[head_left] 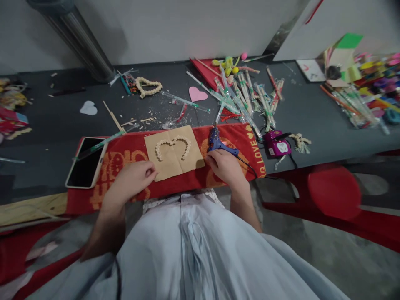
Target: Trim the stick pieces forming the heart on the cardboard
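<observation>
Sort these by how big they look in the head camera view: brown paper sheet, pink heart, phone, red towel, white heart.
1. Red towel
2. Brown paper sheet
3. Phone
4. Pink heart and white heart: too alike to rank.

Dim, greyish light from a source out of view leaves a soft shadow on the wall (175, 29) beside the metal post (85, 43), thin shadows along the pale beads (188, 145) and faint glints on the plastic tubes (188, 102), while wide-angle distortion stretches the borders and the far-right clutter (376, 83) looks blurred.
</observation>
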Demonstrator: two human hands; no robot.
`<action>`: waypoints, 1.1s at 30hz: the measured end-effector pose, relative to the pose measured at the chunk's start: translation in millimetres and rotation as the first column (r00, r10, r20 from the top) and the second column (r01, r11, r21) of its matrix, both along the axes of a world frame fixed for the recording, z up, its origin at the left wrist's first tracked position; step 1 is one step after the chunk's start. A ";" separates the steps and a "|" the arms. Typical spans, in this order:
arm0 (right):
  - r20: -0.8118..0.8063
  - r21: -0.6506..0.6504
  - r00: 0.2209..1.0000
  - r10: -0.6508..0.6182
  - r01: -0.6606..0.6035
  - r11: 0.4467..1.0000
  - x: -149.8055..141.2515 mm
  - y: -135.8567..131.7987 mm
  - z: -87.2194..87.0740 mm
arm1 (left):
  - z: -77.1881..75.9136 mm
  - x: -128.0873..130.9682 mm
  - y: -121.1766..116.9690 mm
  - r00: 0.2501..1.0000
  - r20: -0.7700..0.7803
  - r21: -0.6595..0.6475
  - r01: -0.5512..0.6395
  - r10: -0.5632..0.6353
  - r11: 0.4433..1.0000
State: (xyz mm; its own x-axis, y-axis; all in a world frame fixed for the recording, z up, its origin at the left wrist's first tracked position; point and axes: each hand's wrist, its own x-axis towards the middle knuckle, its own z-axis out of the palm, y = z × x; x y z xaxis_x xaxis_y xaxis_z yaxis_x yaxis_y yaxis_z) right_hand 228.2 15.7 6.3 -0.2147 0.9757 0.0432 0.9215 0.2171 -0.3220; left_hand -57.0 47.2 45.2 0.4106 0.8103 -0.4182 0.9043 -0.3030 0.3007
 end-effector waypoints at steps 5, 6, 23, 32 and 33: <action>-0.034 0.003 0.994 0.105 -0.105 0.995 -14.1 6.7 3.6 | 8.7 -7.2 11.0 0.990 -0.001 0.121 -0.139 0.140 0.983; -0.045 0.000 0.991 0.124 -0.124 0.992 -17.0 7.8 4.1 | 10.1 -9.9 15.5 0.987 -0.011 0.141 -0.159 0.162 0.977; -0.040 -0.021 0.966 0.256 -0.257 0.966 -44.4 13.9 3.2 | -7.7 -72.9 147.5 0.834 -0.160 0.299 -0.468 0.527 0.831; -0.027 -0.046 0.973 0.229 -0.230 0.972 -43.7 12.7 3.6 | -22.1 -80.6 183.1 0.819 -0.239 0.184 -0.489 0.521 0.853; -0.024 -0.049 0.973 0.230 -0.231 0.972 -43.2 12.7 3.5 | -22.7 -80.4 184.2 0.821 -0.236 0.171 -0.492 0.520 0.854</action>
